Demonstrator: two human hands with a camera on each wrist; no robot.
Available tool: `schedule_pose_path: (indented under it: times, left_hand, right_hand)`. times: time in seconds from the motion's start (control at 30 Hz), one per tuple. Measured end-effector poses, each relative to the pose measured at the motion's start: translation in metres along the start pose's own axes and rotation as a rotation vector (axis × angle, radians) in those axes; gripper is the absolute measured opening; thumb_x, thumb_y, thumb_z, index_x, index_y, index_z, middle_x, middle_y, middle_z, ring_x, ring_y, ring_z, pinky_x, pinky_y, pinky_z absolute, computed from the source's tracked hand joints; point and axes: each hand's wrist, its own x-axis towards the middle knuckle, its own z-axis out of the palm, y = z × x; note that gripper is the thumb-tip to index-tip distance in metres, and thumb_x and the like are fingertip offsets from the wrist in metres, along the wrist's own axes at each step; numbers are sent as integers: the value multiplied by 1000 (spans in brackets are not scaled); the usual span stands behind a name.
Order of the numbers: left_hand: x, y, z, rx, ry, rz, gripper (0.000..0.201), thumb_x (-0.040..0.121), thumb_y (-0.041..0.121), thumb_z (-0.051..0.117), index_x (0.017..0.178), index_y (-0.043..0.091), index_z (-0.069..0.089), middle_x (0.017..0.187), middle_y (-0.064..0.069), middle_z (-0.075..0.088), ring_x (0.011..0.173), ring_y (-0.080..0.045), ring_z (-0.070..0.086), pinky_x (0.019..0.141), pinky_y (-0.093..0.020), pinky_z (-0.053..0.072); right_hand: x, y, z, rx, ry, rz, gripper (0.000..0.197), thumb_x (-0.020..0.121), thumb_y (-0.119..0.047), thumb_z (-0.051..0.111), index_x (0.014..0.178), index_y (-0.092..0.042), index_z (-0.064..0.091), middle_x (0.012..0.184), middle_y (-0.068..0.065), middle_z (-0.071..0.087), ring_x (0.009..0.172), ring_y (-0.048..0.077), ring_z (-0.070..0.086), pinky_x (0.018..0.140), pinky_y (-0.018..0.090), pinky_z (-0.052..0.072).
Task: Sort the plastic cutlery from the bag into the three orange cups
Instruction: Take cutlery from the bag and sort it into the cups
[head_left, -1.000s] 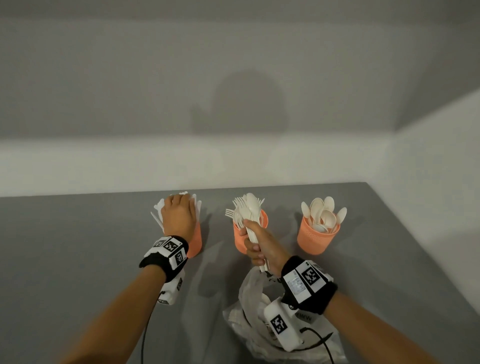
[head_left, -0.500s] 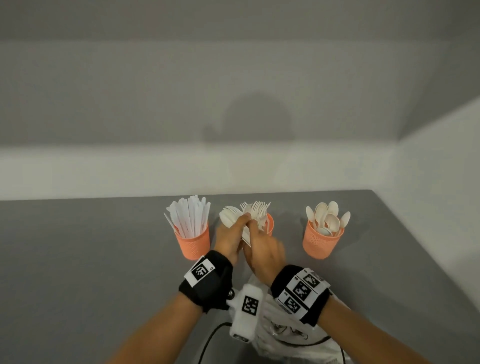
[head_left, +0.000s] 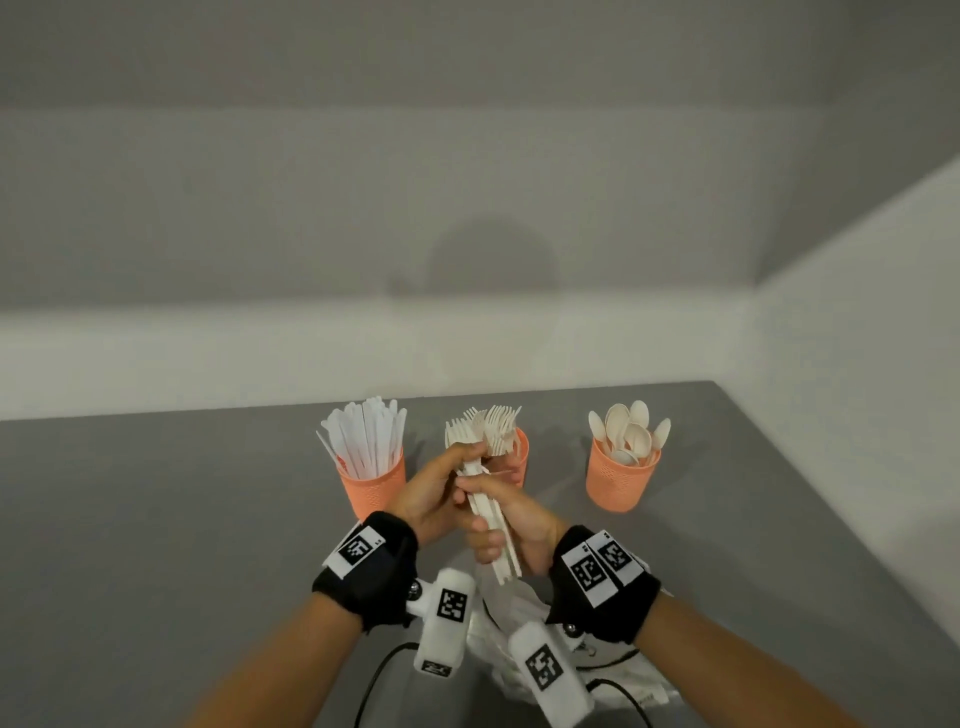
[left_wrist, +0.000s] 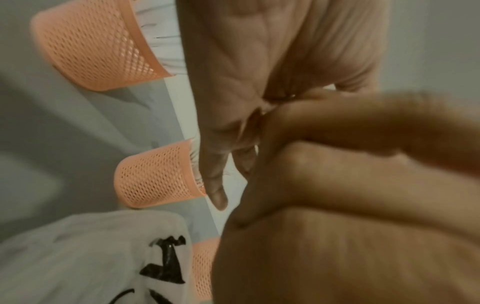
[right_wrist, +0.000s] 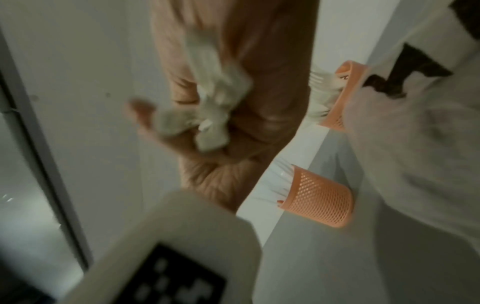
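left cup (head_left: 373, 486): knives | middle cup (head_left: 521, 457): forks | right cup (head_left: 621, 480): spoons | both hands' fingers (head_left: 480, 486) pinching fork bundle (head_left: 491, 506)

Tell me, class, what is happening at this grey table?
A person is sorting white plastic cutlery into three orange mesh cups. Both hands, left and right, grip a bundle of white plastic forks in front of the middle cup, which already holds forks. The left cup holds knives, the right cup spoons. The white plastic bag lies below the wrists.
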Motion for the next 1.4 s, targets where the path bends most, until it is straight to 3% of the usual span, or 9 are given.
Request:
schedule_pose_path:
  times: [0.13, 0.27, 0.47, 0.7, 0.87, 0.93, 1.03, 1.2, 1.4]
  left_hand:
    - [-1, 1, 2, 186, 132, 95, 24, 94, 28, 47, 85, 12, 63, 78, -5, 68, 69, -13, 62, 63, -23, 48]
    - [4, -10, 1, 299, 334, 189, 22, 91, 26, 56, 100, 8, 64, 93, -8, 67, 77, -14, 60, 67, -24, 48]
    - [10, -24, 1, 372, 475, 277, 26, 90, 14, 58, 107, -5, 62, 88, -15, 66, 63, -11, 62, 54, -17, 54]
    - [8, -26, 2, 294, 460, 275, 18, 90, 16, 58, 100, 1, 59, 86, -12, 63, 69, -14, 58, 56, -17, 54]
    - [6, -17, 10, 151, 500, 389, 17, 97, 19, 45, 108, 5, 45, 76, -10, 61, 53, -10, 63, 48, -18, 54]
    - [6, -11, 11, 135, 547, 434, 13, 100, 21, 38, 104, 9, 40, 65, -5, 51, 39, -4, 55, 41, -17, 49]
    - [4, -4, 11, 266, 581, 440, 16, 99, 24, 40, 90, 12, 44, 55, 2, 37, 33, -2, 37, 35, -16, 32]
    - [-1, -17, 17, 536, 471, 336, 20, 87, 21, 63, 68, 17, 56, 35, 11, 41, 27, 1, 39, 33, -9, 26]
    - [5, -41, 23, 512, 561, 353, 24, 80, 22, 70, 60, 13, 58, 47, 7, 53, 43, -6, 47, 46, -19, 35]
  right_hand:
    - [11, 15, -1, -336, 333, -241, 13, 97, -21, 42, 87, -16, 50, 44, -11, 36, 28, 3, 30, 31, 16, 23]
    - [26, 31, -17, -527, 560, -384, 24, 97, -17, 44, 115, -7, 56, 63, -13, 45, 38, -4, 46, 37, 8, 32]
    - [15, 30, -19, -587, 482, -401, 12, 99, -20, 40, 96, -21, 51, 65, -9, 47, 36, -6, 48, 37, 9, 32]
    - [10, 33, -24, -384, 429, -281, 33, 99, -40, 34, 109, -11, 46, 60, -1, 36, 38, 6, 33, 35, 17, 28]
    - [21, 38, -34, -442, 512, -333, 51, 98, -43, 35, 142, -20, 25, 78, -4, 44, 35, 8, 45, 33, 18, 37]
    - [20, 38, -37, -533, 557, -376, 54, 98, -41, 34, 144, -16, 23, 86, -4, 47, 47, 7, 53, 41, 20, 43]
    - [14, 34, -37, -716, 659, -408, 51, 99, -36, 34, 139, -4, 31, 105, 6, 58, 84, 12, 55, 72, 23, 40]
    - [5, 32, -31, -920, 691, -417, 53, 97, -39, 38, 137, -5, 31, 103, 12, 65, 86, 24, 62, 71, 28, 41]
    - [4, 29, -24, -1089, 691, -377, 52, 93, -18, 45, 139, -12, 22, 99, 13, 66, 89, 32, 64, 67, 31, 44]
